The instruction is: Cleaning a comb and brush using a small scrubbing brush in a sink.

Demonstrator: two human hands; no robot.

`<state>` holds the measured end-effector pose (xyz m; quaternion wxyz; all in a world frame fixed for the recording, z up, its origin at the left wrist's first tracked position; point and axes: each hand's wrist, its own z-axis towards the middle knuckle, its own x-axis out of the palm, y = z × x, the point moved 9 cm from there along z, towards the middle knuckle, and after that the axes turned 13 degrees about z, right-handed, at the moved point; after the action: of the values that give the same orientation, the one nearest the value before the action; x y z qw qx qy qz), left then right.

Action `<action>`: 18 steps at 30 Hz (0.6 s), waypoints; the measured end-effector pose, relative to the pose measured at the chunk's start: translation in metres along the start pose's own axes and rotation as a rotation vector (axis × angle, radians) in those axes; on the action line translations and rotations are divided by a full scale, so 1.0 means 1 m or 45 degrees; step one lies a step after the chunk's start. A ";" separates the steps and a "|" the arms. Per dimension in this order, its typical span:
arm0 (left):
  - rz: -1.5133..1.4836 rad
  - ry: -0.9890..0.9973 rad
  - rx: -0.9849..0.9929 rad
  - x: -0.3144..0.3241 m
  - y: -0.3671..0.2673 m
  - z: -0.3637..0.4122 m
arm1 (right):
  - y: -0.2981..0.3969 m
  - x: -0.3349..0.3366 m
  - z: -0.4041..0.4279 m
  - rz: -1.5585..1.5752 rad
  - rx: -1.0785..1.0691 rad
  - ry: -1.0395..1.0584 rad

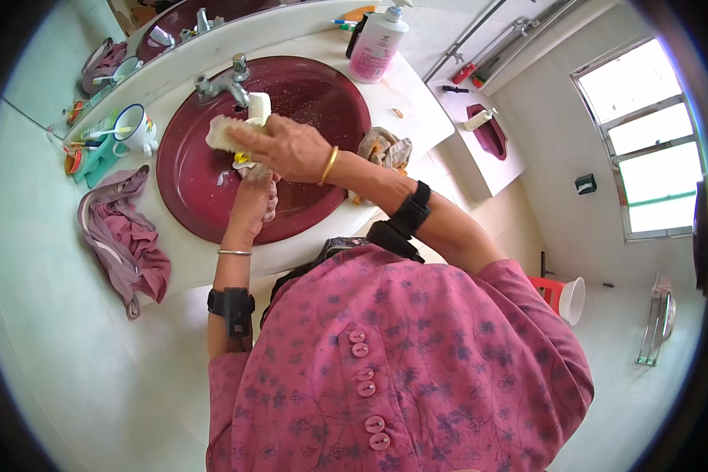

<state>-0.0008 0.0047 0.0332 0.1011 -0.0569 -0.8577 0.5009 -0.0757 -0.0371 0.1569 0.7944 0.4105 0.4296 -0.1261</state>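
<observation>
Over the dark red oval washbasin (194,194), my right hand (289,147) grips a pale, bristly piece (221,134), perhaps a scrubbing brush or loofah. My left hand (256,197) is just below it, fingers curled around a pale object with a yellow part (241,157); most of that object is hidden. A cream comb (259,106) shows just beyond my right hand, under the faucet; what supports it cannot be told. The metal faucet (227,85) stands at the basin's back rim. Water drops and whitish residue dot the bowl.
Left on the counter are an enamel mug (138,131), a teal holder (98,162) and a crumpled mauve cloth (127,236). Right of the basin lie a grey and orange cloth (383,150) and a pump bottle (379,47). A mirror borders the counter's back.
</observation>
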 end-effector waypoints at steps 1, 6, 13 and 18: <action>0.004 0.005 0.000 0.000 0.003 0.002 | 0.002 0.009 0.002 -0.094 0.017 0.097; -0.064 0.135 -0.109 0.016 0.030 -0.004 | -0.040 0.031 -0.046 -0.139 -0.030 0.170; -0.098 0.117 -0.022 -0.032 0.012 -0.015 | -0.058 -0.014 -0.056 0.043 0.133 -0.168; 0.025 0.149 -0.036 0.002 0.010 -0.013 | -0.017 0.021 -0.014 -0.079 0.068 -0.054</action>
<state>-0.0001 0.0207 0.0310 0.1454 -0.0959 -0.8567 0.4856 -0.0808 -0.0341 0.1273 0.7878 0.4153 0.4217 -0.1707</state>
